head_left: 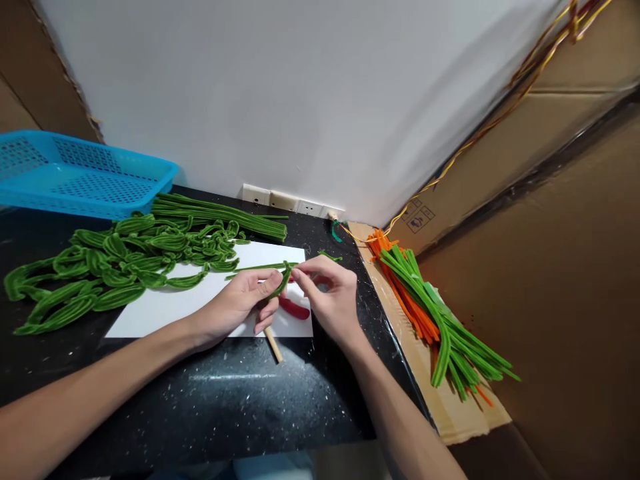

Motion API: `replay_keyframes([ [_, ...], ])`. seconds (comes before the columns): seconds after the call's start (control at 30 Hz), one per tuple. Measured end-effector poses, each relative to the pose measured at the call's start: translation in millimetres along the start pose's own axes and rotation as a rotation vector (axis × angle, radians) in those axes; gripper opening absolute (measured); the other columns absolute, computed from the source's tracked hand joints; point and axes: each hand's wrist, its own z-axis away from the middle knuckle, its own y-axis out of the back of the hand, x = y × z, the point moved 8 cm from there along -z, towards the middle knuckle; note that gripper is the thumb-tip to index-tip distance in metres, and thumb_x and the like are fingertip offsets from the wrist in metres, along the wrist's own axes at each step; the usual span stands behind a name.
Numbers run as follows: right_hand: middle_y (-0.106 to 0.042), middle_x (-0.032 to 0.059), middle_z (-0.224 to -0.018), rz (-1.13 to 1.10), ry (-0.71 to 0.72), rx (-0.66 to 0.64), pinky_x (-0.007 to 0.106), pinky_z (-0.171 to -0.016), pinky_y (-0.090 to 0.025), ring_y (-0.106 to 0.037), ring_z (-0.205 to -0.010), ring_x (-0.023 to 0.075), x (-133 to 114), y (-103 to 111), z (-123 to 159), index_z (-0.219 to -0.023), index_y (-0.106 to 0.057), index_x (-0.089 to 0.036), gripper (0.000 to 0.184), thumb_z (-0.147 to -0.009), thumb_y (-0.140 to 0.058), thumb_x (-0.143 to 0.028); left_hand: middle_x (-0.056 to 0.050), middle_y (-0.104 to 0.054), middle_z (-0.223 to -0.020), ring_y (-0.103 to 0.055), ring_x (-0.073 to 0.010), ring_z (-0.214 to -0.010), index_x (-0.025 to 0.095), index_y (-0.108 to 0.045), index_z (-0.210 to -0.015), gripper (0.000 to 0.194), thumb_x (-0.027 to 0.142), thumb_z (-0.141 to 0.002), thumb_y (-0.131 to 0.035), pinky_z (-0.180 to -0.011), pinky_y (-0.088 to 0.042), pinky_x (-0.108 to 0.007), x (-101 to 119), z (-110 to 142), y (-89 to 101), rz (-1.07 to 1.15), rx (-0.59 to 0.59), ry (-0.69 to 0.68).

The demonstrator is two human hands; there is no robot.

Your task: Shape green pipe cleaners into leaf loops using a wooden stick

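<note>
Between hands (287, 290), green, fuzzy, curved stem (283, 283)

Person's left hand (245, 293) and right hand (334, 297) bare, slender fingers (320, 264), narrow wrists (194, 332), left forearm (120, 367) and right forearm (395, 400) slim, uncovered out to frame edges, widening away from the hands.

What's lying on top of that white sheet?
Fuzzy green loops overlap the white sheet's left part; a curved red object shows near its right edge. The left hand and right hand hide anything beneath.
</note>
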Motion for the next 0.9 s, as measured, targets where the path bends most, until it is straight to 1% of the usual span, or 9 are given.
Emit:
replay_keyframes([
  [0.03, -0.074, 0.0051, -0.086, 0.091, 0.061, 0.014, 0.030, -0.064, -0.054, -0.065, -0.071, 0.0164, -5.1, 0.5, 1.5, -0.088, -0.078, -0.022, 0.015, -0.093, -0.071, -0.033, 0.006, -0.054, -0.053, -0.048, -0.0076, -0.038, 0.017, -0.055, -0.085, 0.042, 0.057, -0.097, -0.063, -0.043, -0.038, -0.019, -1.3, -1.0, 3.1, -0.015, 0.028, 0.003],
  [0.1, -0.073, 0.0058, -0.087, 0.182, 0.128, 0.009, 0.031, -0.063, -0.055, -0.065, -0.070, 0.0162, -10.2, -1.8, 3.8, -0.090, -0.077, -0.022, 0.015, -0.096, -0.067, -0.030, 0.005, -0.057, -0.053, -0.052, -0.0090, -0.038, 0.017, -0.056, -0.086, 0.042, 0.056, -0.094, -0.068, -0.043, -0.042, -0.020, -3.5, -2.7, 8.6, -0.050, 0.070, 0.005],
  [0.23, -0.072, 0.0055, -0.088, 0.193, 0.129, -0.027, 0.030, -0.062, -0.054, -0.066, -0.072, 0.0166, -9.2, -5.6, 4.1, -0.092, -0.076, -0.022, 0.017, -0.098, -0.063, -0.029, 0.003, -0.063, -0.056, -0.059, -0.0109, -0.039, 0.016, -0.061, -0.088, 0.039, 0.053, -0.092, -0.072, -0.042, -0.043, -0.019, -1.8, -3.6, 16.5, -0.119, 0.130, -0.030],
  [0.37, -0.071, 0.0051, -0.087, 0.234, 0.174, -0.029, 0.030, -0.062, -0.053, -0.064, -0.068, 0.0152, -10.7, -5.1, 4.5, -0.090, -0.075, -0.021, 0.015, -0.098, -0.065, -0.029, -0.001, -0.069, -0.063, -0.068, -0.0147, -0.045, 0.014, -0.062, -0.088, 0.038, 0.050, -0.091, -0.072, -0.044, -0.047, -0.019, -0.8, -3.1, 15.5, -0.127, 0.120, -0.028],
  [0.5, -0.070, 0.0047, -0.085, 0.266, 0.195, -0.036, 0.030, -0.061, -0.052, -0.062, -0.065, 0.0146, -10.9, -7.7, 6.2, -0.090, -0.074, -0.021, 0.015, -0.099, -0.064, -0.027, -0.005, -0.075, -0.075, -0.074, -0.0191, -0.053, 0.013, -0.065, -0.098, 0.040, 0.051, -0.089, -0.075, -0.047, -0.052, -0.022, 3.0, -2.5, 15.6, -0.127, 0.154, -0.048],
  [0.6, -0.069, 0.0042, -0.082, 0.278, 0.193, -0.051, 0.029, -0.059, -0.051, -0.061, -0.063, 0.0143, -10.4, -11.0, 7.3, -0.090, -0.074, -0.021, 0.015, -0.099, -0.064, -0.027, -0.004, -0.075, -0.073, -0.076, -0.0212, -0.057, 0.013, -0.067, -0.102, 0.045, 0.052, -0.084, -0.080, -0.050, -0.054, -0.023, 7.1, -1.9, 17.8, -0.131, 0.200, -0.078],
  [0.7, -0.069, 0.0046, -0.084, 0.306, 0.228, -0.071, 0.028, -0.056, -0.050, -0.059, -0.061, 0.0134, -11.7, -13.0, 8.6, -0.093, -0.074, -0.021, 0.013, -0.099, -0.063, -0.026, -0.004, -0.073, -0.069, -0.074, -0.0184, -0.057, 0.012, -0.071, -0.095, 0.042, 0.052, -0.084, -0.080, -0.051, -0.053, -0.021, 11.1, -1.3, 20.1, -0.152, 0.229, -0.110],
  [0.8, -0.072, 0.0072, -0.094, 0.396, 0.338, -0.112, 0.027, -0.059, -0.052, -0.064, -0.068, 0.0141, -15.8, -15.7, 11.3, -0.102, -0.074, -0.020, 0.012, -0.099, -0.063, -0.022, -0.003, -0.071, -0.065, -0.070, -0.0139, -0.055, 0.012, -0.072, -0.089, 0.038, 0.049, -0.085, -0.079, -0.051, -0.052, -0.019, 15.2, -0.6, 23.0, -0.163, 0.255, -0.143],
  [0.9, -0.075, 0.0084, -0.101, 0.511, 0.466, -0.122, 0.025, -0.064, -0.055, -0.070, -0.078, 0.0147, -19.9, -16.7, 14.4, -0.109, -0.073, -0.019, 0.018, -0.101, -0.058, -0.016, -0.001, -0.069, -0.063, -0.064, -0.0110, -0.050, 0.012, -0.072, -0.088, 0.035, 0.045, -0.083, -0.082, -0.049, -0.051, -0.018, 16.7, -0.8, 25.0, -0.152, 0.264, -0.148],
])
